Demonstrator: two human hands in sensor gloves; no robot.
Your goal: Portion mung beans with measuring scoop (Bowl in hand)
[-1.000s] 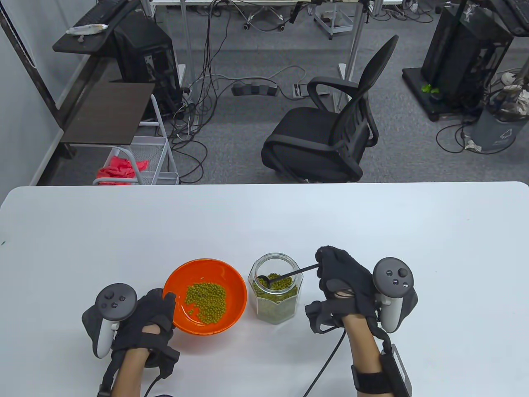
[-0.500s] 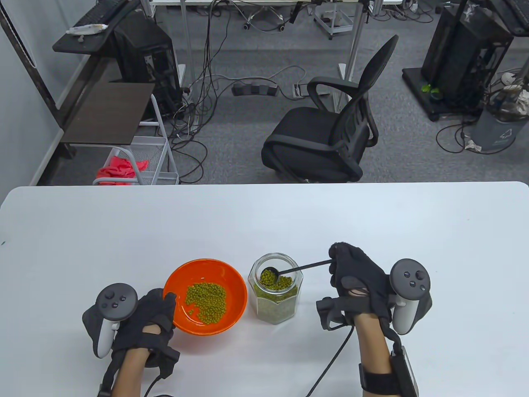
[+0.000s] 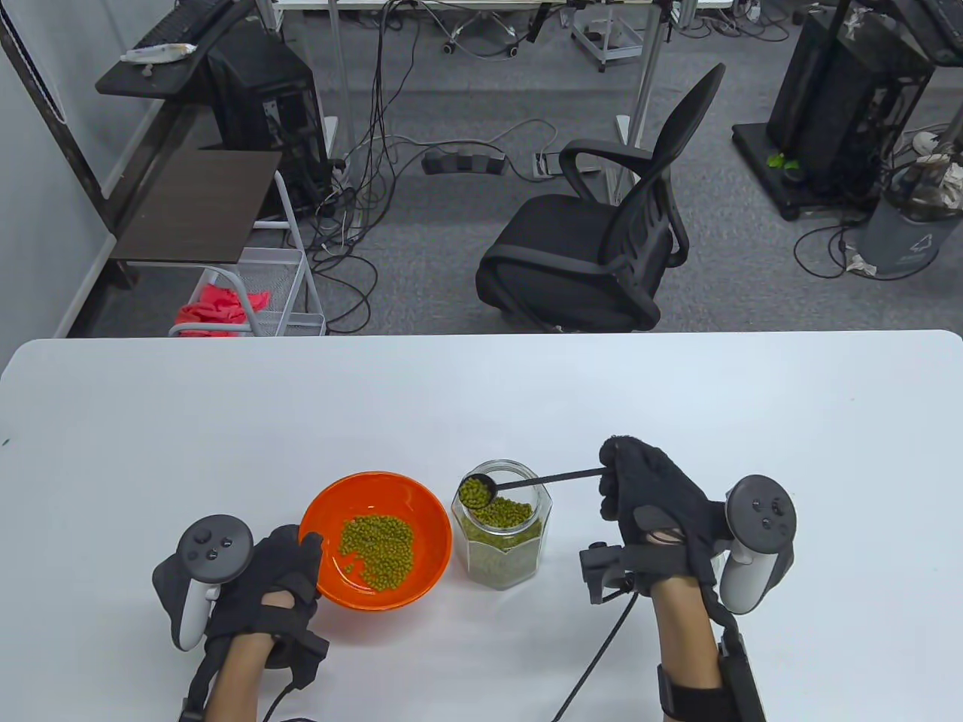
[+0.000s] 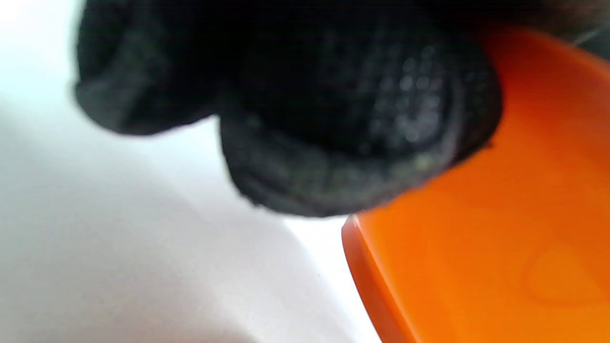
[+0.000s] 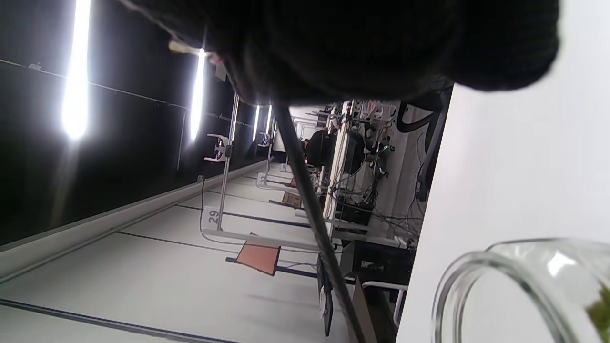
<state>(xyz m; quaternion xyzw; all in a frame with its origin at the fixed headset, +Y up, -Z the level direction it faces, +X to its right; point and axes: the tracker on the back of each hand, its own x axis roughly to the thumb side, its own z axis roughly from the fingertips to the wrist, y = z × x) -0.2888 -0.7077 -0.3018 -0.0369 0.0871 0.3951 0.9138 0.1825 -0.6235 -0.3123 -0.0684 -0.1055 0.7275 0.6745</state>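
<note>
An orange bowl with a pile of mung beans sits on the white table. My left hand grips its left rim, thumb over the edge; the left wrist view shows gloved fingers against the bowl's orange wall. To the right of the bowl stands a clear glass jar partly filled with beans. My right hand pinches the handle of a black measuring scoop. Its cup, heaped with beans, hovers above the jar's left rim. The right wrist view shows the scoop handle and the jar rim.
The white table stretches wide behind and to both sides. A black office chair stands beyond the far edge. A wire rack with red cloth and cables lie on the floor at the back left.
My right hand has lifted the scoop out of the jar, now loaded with beans, and raised it over the jar's left rim. The left hand and the bowl have stayed put.
</note>
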